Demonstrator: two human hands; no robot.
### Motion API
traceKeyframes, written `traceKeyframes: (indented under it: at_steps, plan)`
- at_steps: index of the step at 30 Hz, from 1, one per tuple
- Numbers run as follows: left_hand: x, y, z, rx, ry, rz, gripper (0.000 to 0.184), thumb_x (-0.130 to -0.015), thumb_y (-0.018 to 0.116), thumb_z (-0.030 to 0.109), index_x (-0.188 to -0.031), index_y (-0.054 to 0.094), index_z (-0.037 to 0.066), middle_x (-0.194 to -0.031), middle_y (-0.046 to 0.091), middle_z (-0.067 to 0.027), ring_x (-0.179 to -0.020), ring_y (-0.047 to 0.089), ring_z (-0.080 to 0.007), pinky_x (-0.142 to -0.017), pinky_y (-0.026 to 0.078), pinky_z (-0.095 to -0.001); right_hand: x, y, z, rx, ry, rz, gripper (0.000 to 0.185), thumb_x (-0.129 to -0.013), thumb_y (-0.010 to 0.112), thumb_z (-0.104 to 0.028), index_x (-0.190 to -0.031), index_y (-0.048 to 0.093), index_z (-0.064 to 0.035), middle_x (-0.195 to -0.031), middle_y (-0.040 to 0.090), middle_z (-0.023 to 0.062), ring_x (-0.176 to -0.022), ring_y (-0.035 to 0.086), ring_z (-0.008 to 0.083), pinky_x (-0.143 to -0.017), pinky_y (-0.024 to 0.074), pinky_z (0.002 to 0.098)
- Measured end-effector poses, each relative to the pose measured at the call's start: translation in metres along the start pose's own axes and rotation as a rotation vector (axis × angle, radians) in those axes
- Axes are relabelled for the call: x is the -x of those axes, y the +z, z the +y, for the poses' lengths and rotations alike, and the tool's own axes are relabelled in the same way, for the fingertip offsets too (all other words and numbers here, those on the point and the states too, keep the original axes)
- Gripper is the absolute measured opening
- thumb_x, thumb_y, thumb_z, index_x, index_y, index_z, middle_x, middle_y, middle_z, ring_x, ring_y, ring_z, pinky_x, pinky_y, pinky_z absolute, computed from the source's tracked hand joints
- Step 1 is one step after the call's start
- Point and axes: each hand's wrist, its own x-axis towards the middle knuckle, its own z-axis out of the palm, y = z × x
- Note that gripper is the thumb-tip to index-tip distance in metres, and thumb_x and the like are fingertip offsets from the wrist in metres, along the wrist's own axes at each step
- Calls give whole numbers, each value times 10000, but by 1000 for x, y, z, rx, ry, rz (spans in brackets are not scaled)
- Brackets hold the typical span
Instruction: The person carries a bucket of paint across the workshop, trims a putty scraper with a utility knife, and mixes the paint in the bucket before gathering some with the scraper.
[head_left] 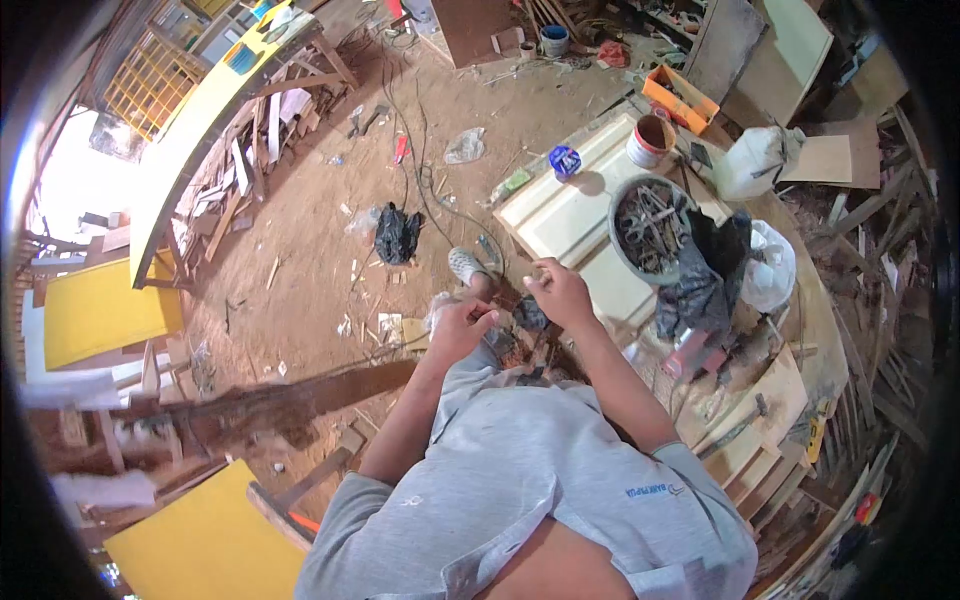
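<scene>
Both hands are held in front of the body, a short gap apart. My left hand (461,331) has its fingers curled in, with the thumb along them; what it holds, if anything, is too small to tell. My right hand (560,293) is near the corner of a pale panelled board (545,218), its thumb and forefinger close together; nothing can be made out between them. Below the hands are a shod foot (467,265) and a dark object (531,315) on the floor.
On the workbench at right are a bucket of tools (648,228), a blue-lidded tin (565,161), a red-rimmed can (651,141), a white jug (752,160) and a hammer (761,405). A black bag (398,235) and cables (405,150) lie on the floor. A long yellow-edged table (190,130) stands at left.
</scene>
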Motion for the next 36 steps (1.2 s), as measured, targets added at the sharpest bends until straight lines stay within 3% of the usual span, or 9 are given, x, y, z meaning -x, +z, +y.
traceKeyframes:
  at_steps: [4, 7, 9, 15, 20, 28, 32, 34, 36]
  plan:
    - [-87, -51, -39, 56, -93, -15, 263, -994, 714, 244, -1046, 727, -14, -847, 720, -34, -770, 630, -88, -721, 515, -284, -109, 47, -32, 218, 68, -134, 567, -935, 685, -451, -1372, 575, -108, -1023, 750, 188, -993, 714, 408, -900, 553, 506]
    - [-165, -103, -74, 229, -114, -40, 256, -999, 713, 238, -1053, 718, -12, -855, 716, -33, -793, 641, -94, -745, 522, -275, -190, 91, -31, 456, 207, -195, 693, -965, 627, -508, -1471, 451, -68, -1066, 724, 290, -1041, 703, 447, -918, 549, 515]
    - [-210, -137, -117, 204, -117, 7, 254, -1004, 705, 226, -1053, 713, -23, -858, 715, -39, -802, 657, -113, -764, 534, -277, -231, 120, -15, 467, 334, -139, 763, -946, 632, -548, -1472, 442, -29, -1119, 719, 273, -1051, 695, 456, -944, 528, 554]
    - [-268, -251, -188, 394, -292, -20, 266, -1003, 717, 247, -1063, 711, -13, -917, 730, -54, -844, 674, -122, -795, 545, -290, -289, 141, -20, 528, 683, -45, 803, -892, 697, -464, -1447, 434, 52, -1099, 714, 289, -1052, 700, 444, -929, 545, 542]
    - [-299, -303, -173, 421, -373, -91, 269, -1011, 708, 240, -1072, 702, -22, -957, 714, -47, -888, 668, -128, -821, 543, -290, -306, 129, -42, 465, 849, 24, 875, -822, 743, -399, -1459, 400, 93, -1088, 716, 288, -1039, 706, 435, -918, 559, 515]
    - [-394, -320, -133, 304, -104, -322, 216, -990, 726, 200, -1049, 717, -7, -879, 705, -9, -807, 628, -75, -738, 508, -251, -325, 156, -28, 581, 812, 58, 832, -780, 812, -288, -1420, 437, 88, -1018, 729, 271, -989, 724, 425, -898, 579, 486]
    - [-446, -350, -91, 275, -145, -396, 239, -1013, 707, 236, -1054, 707, 0, -882, 702, -2, -834, 643, -89, -794, 526, -259, -381, 136, -80, 258, 700, 360, 628, -783, 841, -311, -1251, 531, -28, -963, 730, 206, -924, 730, 391, -833, 572, 484]
    - [-474, -355, -81, 415, -103, -464, 265, -1032, 681, 252, -1119, 683, 1, -975, 710, -28, -922, 650, -98, -842, 522, -270, -426, 121, -116, 53, 442, 479, 529, -788, 842, -303, -1152, 544, -61, -946, 727, 186, -882, 733, 363, -784, 567, 474]
    - [-515, -352, -65, 560, -59, -532, 297, -1051, 654, 267, -1184, 658, 2, -1068, 717, -54, -1010, 657, -108, -891, 517, -281, -474, 102, -166, -66, 274, 411, 514, -816, 867, -301, -1138, 542, -67, -868, 722, 134, -766, 731, 250, -710, 577, 377]
